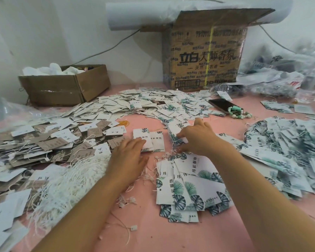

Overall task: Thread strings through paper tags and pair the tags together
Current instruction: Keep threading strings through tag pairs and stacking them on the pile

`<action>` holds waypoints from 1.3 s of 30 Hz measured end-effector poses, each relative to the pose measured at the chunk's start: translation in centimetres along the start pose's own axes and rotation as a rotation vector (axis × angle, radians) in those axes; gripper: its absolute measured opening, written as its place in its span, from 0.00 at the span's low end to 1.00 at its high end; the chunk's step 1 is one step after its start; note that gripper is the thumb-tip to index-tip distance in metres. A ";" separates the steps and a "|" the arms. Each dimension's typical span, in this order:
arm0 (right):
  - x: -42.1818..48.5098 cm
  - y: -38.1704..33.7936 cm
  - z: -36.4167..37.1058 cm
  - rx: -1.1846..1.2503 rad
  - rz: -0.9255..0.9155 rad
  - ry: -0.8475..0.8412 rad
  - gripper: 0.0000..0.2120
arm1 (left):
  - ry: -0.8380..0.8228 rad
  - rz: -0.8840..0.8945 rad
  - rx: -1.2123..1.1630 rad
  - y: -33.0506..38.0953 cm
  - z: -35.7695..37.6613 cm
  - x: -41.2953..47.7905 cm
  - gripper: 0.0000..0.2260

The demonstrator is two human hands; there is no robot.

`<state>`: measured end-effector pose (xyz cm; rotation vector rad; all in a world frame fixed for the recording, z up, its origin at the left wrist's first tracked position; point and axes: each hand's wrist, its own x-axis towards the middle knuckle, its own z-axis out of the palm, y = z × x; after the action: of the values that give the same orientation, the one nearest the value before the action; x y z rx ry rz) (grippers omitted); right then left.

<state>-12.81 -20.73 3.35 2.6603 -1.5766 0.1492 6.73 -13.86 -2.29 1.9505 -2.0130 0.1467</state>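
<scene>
While pairing, flat left hand [129, 153] pins two tags [157, 141] beside the string bundle [67, 180]; right hand [196, 139] pinches a tag stack [174, 131]; threading likely next.

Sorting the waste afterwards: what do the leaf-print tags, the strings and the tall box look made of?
Leaf-print tags: stiff white card, smooth printed face; they lie flat with crisp edges. Strings: limp white cord, cotton or synthetic, cannot tell. Tall box: brown cardboard, with glossy tape and bent flaps.

Strings [65, 180] lie left of tags [191, 186].
</scene>
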 end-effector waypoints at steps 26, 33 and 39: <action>0.0 -0.1 -0.4 0.071 -0.042 0.274 0.14 | -0.197 -0.001 0.242 1.5 -1.5 3.2 0.15; 0.0 -0.4 -0.4 0.054 -0.063 0.296 0.12 | -0.145 -0.017 0.213 1.5 -1.2 3.1 0.15; -0.1 -0.5 -0.5 0.109 -0.053 0.283 0.11 | -0.133 0.019 0.292 1.8 -1.7 3.3 0.10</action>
<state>-12.49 -20.39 3.86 2.6115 -1.4458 0.5967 5.20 -16.45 0.56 2.1663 -2.1998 0.3412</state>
